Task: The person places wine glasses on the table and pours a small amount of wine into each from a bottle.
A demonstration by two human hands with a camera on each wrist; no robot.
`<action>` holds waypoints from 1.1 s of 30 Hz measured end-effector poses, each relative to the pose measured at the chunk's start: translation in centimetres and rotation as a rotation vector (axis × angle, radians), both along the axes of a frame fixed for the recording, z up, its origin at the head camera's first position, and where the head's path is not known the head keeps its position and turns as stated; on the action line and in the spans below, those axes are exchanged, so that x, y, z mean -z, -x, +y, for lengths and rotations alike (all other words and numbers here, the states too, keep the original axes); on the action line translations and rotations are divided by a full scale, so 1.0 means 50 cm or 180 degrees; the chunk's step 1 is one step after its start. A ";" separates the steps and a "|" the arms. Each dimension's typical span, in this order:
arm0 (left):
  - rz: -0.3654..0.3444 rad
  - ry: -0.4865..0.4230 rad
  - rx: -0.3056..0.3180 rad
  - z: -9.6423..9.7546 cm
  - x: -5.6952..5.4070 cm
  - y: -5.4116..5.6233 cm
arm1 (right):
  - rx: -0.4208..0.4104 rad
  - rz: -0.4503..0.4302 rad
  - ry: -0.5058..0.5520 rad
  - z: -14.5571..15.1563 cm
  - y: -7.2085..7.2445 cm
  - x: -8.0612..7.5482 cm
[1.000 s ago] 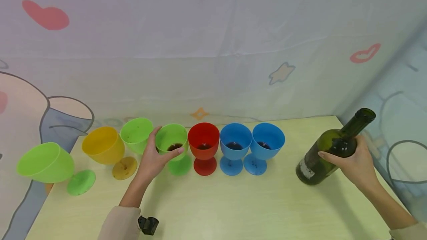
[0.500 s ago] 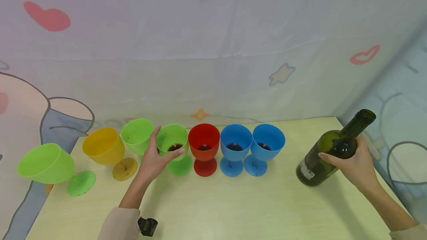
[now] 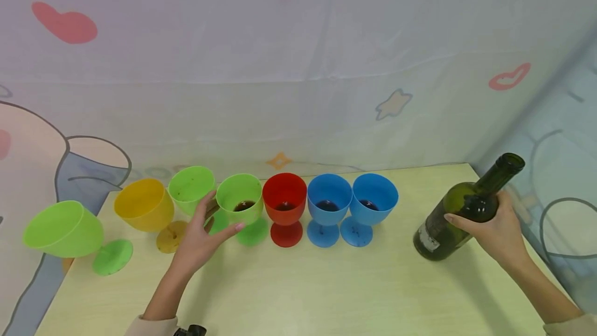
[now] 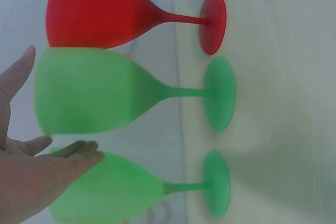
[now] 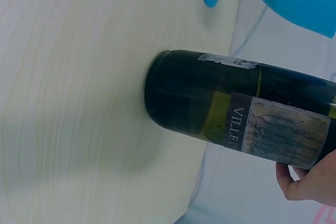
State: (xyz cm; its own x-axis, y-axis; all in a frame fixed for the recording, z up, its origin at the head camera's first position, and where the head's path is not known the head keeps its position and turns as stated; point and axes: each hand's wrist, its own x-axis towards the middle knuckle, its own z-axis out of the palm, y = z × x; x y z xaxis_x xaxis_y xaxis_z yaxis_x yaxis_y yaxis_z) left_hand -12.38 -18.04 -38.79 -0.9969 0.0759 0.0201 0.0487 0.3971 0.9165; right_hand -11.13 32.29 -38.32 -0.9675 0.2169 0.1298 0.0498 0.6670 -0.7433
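Observation:
My left hand [image 3: 198, 245] is beside a green goblet [image 3: 242, 196] with a little dark liquid in it, thumb and fingers spread apart just left of its bowl. In the left wrist view, the fingers [image 4: 84, 153] pass between this goblet [image 4: 94, 90] and another green one [image 4: 110, 187]. At the right, my right hand [image 3: 501, 235] grips a dark green wine bottle [image 3: 450, 211] around its upper body. Its neck has no stopper, and the right wrist view shows the label and the base of the bottle [image 5: 210, 100] at the tabletop.
Right of the green goblet stand a red goblet [image 3: 285, 196] and two blue goblets, the nearer one [image 3: 329, 191] and the end one [image 3: 375, 196], all with dark liquid. A yellow goblet [image 3: 144, 206] and another green goblet [image 3: 65, 227] stand left. A printed cloth [image 3: 298, 66] hangs behind the table.
My left hand has let go of the green goblet and drawn back down and to the left. The right hand and bottle stay in place.

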 end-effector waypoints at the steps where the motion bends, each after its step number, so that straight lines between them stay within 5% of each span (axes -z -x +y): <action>1: 0.0019 0.0011 0.0008 -0.006 -0.003 -0.005 | 0.0001 -0.0001 0.0001 0.000 0.000 0.000; 8: 0.0317 0.0214 -0.0289 -0.045 -0.043 -0.027 | -0.0016 -0.0004 0.0018 -0.001 -0.001 -0.001; 14: 0.0539 0.0522 -0.0570 -0.088 -0.082 -0.016 | -0.0026 -0.0002 0.0000 -0.001 -0.001 -0.002; 25: 0.0392 0.1212 -0.0246 -0.120 -0.105 0.044 | -0.0010 -0.0032 -0.0014 -0.001 -0.001 -0.002; 33: 0.0096 0.1387 -0.0059 -0.115 -0.111 0.074 | 0.0001 -0.0038 -0.0009 -0.001 -0.001 -0.002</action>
State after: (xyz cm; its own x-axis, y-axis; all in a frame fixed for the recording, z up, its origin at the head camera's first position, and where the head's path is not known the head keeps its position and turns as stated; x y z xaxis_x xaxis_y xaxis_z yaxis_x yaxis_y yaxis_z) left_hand -16.10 -23.81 -33.22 -0.9976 0.0659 0.0193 0.0621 0.7474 0.6615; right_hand -11.08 32.24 -38.24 -0.9690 0.2168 0.1189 0.0588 0.6691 -0.7409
